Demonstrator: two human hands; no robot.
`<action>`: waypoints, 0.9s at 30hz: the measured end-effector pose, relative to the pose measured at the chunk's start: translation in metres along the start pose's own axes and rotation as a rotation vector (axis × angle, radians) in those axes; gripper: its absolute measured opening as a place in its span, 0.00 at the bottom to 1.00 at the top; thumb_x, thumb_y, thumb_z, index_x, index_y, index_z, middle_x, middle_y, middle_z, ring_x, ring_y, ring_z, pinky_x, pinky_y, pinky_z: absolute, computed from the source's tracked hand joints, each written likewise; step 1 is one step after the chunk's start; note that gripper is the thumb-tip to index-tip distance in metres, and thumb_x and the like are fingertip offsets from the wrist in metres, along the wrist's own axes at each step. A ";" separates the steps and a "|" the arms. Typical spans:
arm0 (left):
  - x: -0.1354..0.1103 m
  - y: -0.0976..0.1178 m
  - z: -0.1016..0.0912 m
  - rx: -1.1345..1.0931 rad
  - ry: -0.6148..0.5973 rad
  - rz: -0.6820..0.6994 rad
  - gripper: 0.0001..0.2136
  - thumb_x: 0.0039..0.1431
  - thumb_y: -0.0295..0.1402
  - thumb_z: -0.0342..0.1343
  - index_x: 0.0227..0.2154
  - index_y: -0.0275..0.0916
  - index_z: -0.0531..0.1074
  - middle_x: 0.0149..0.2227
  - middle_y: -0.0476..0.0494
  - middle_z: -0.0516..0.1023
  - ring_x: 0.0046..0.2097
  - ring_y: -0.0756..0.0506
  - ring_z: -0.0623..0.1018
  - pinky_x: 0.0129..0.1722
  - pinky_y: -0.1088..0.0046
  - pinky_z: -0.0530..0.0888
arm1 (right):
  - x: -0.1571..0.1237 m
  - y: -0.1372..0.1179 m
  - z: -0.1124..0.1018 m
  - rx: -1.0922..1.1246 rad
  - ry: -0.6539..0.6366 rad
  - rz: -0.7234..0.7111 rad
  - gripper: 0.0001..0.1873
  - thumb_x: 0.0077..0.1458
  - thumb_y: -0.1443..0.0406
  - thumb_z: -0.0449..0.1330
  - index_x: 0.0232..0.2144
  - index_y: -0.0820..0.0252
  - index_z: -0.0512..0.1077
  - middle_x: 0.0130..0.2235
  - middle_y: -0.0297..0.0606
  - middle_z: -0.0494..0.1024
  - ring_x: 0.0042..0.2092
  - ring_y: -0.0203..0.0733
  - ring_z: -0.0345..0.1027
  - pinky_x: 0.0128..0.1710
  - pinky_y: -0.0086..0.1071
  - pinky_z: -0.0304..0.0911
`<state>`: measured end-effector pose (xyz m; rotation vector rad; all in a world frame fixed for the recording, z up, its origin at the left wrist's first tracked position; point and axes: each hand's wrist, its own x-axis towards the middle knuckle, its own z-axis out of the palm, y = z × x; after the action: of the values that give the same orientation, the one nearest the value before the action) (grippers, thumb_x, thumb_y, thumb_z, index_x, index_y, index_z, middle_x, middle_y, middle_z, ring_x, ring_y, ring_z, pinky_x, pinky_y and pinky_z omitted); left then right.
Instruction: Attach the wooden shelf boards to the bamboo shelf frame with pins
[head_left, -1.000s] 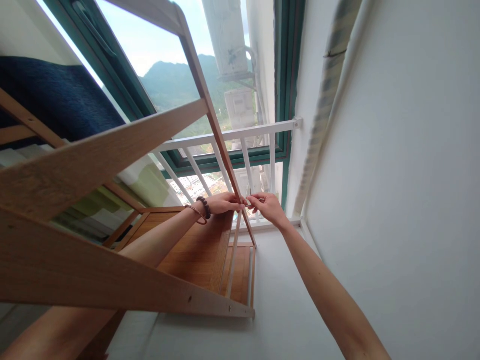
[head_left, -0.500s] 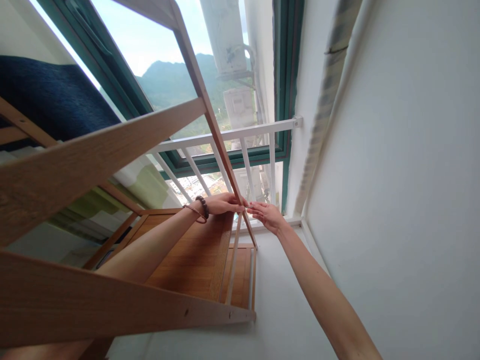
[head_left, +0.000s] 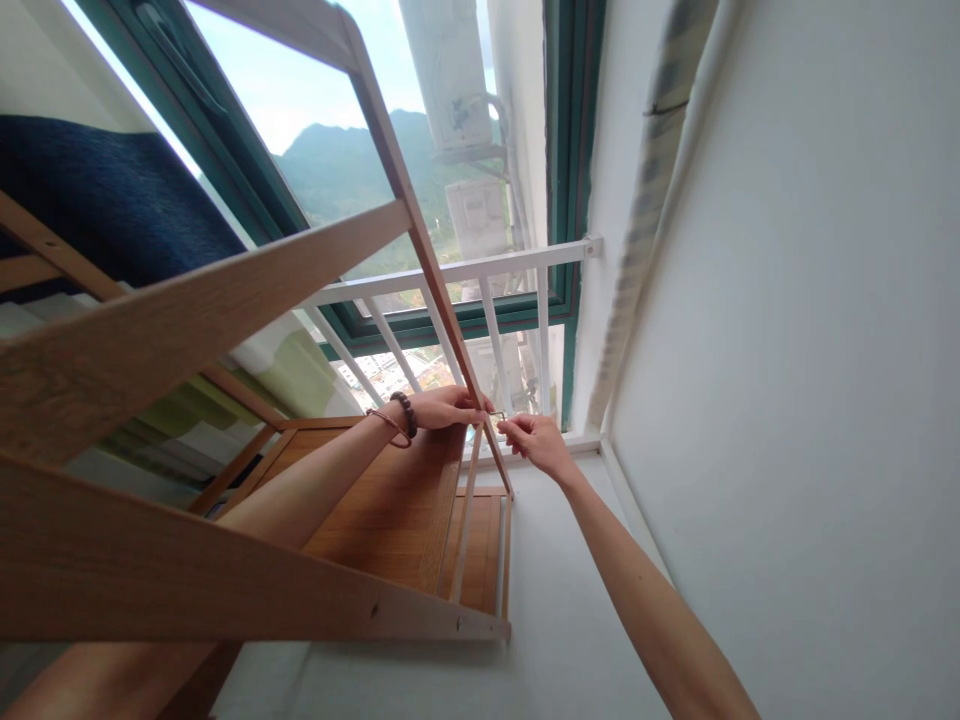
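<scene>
My left hand (head_left: pixel 448 408), with a dark beaded bracelet and a thin bangle at the wrist, is closed round the slim upright post (head_left: pixel 442 290) of a wooden shelf rack. Its fingertips show on the post's far side, by the corner of a brown shelf board (head_left: pixel 375 500). Just right of the post, my right hand (head_left: pixel 536 443) pinches a small bent metal hex key (head_left: pixel 501 414). The key's far end points at the post near my left fingertips. Whether its tip sits in a screw is too small to tell.
Wooden rails (head_left: pixel 225 285) of the rack cross close in front on the left. Behind the post are a white railing (head_left: pixel 525 262) and a green-framed window (head_left: pixel 566 180). A white wall (head_left: pixel 787 300) rises on the right, beside a rolled curtain (head_left: pixel 637 250).
My right hand's fingers have gone from stretched out to curled in, drawing slightly away from the post, and the hex key shows more clearly. My left hand stays in place.
</scene>
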<state>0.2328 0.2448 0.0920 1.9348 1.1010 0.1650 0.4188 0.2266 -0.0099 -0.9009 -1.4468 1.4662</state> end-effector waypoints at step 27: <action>0.000 0.002 0.000 0.080 -0.003 0.054 0.19 0.50 0.43 0.53 0.41 0.35 0.72 0.32 0.45 0.75 0.38 0.45 0.72 0.40 0.71 0.66 | 0.011 -0.024 0.004 0.295 -0.153 0.107 0.12 0.48 0.59 0.57 0.31 0.60 0.61 0.22 0.28 0.64 0.24 0.31 0.62 0.19 0.24 0.53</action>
<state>0.2344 0.2446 0.0937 2.0367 1.0679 0.1501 0.4129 0.2338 0.0153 -0.7040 -1.2609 1.8063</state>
